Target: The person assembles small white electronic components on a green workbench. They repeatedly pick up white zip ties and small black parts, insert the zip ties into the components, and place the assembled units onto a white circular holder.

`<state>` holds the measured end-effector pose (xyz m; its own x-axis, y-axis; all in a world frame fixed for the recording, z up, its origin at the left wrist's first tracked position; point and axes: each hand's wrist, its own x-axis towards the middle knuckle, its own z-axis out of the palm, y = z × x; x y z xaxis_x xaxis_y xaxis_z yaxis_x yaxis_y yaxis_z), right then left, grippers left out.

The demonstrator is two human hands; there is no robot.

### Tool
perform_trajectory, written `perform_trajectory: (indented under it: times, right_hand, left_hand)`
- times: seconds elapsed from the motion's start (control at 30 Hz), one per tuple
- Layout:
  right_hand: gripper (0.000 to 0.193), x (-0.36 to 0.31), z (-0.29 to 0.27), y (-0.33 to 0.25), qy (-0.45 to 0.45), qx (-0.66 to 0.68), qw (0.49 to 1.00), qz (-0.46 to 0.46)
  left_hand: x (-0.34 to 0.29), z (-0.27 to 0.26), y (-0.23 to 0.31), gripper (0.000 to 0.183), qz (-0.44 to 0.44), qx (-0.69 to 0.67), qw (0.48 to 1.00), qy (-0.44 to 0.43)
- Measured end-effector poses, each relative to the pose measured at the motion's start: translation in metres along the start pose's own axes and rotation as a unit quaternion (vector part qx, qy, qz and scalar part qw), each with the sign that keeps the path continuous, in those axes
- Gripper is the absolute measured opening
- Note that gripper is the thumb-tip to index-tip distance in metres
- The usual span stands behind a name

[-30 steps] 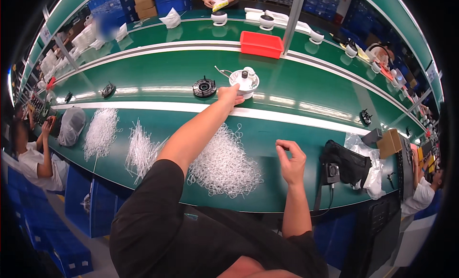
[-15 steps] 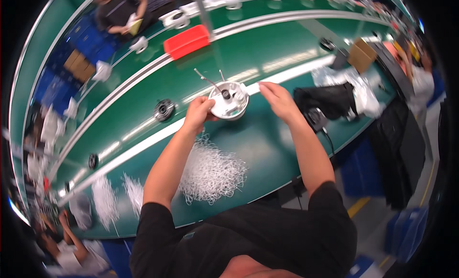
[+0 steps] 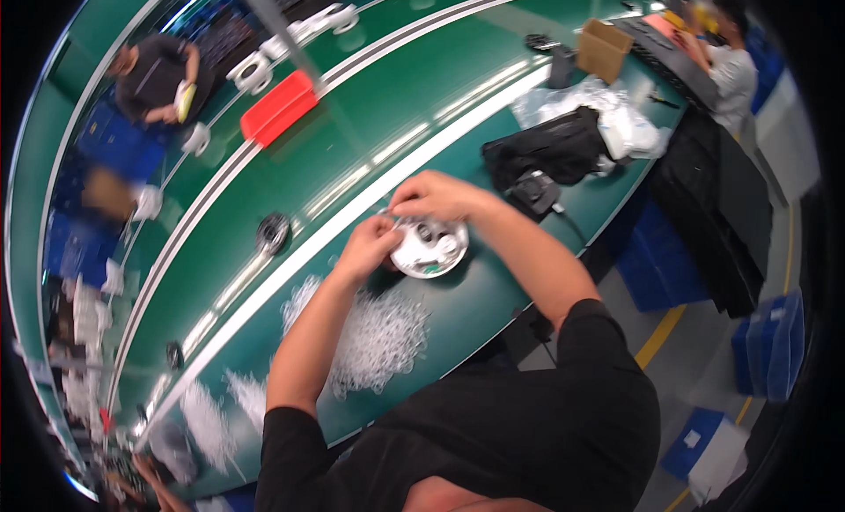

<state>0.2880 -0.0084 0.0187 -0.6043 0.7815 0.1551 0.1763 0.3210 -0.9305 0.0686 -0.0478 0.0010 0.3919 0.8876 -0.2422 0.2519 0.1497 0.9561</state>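
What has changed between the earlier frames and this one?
The left hand has drawn the white round housing toward the person, from beyond the white strip to its near side, still holding it. The right hand, apart a second ago, has come in leftward to the housing's far rim; its grip is unclear. The view has turned. The pile of white loops and the black bag stay put.

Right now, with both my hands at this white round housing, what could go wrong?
Two possible risks. The left hand and right hand both sit toward the far-left edge of the white round housing, and no support shows at its near-right side, so it might tilt or slip. The pile of loose white ties lies close by, so a stray tie could catch on the housing.
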Motion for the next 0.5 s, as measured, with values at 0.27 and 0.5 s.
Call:
perform_trajectory:
  times: [0.27, 0.5]
  right_hand:
    - [0.021, 0.001, 0.008, -0.018, 0.059, -0.039, 0.996, 0.054]
    - [0.022, 0.004, 0.015, -0.04, 0.033, -0.083, 0.992, 0.086]
  left_hand:
    - [-0.016, -0.026, 0.005, 0.021, 0.007, -0.161, 0.985, 0.067]
    - [-0.012, -0.041, 0.01, 0.016, 0.098, -0.285, 0.945, 0.127]
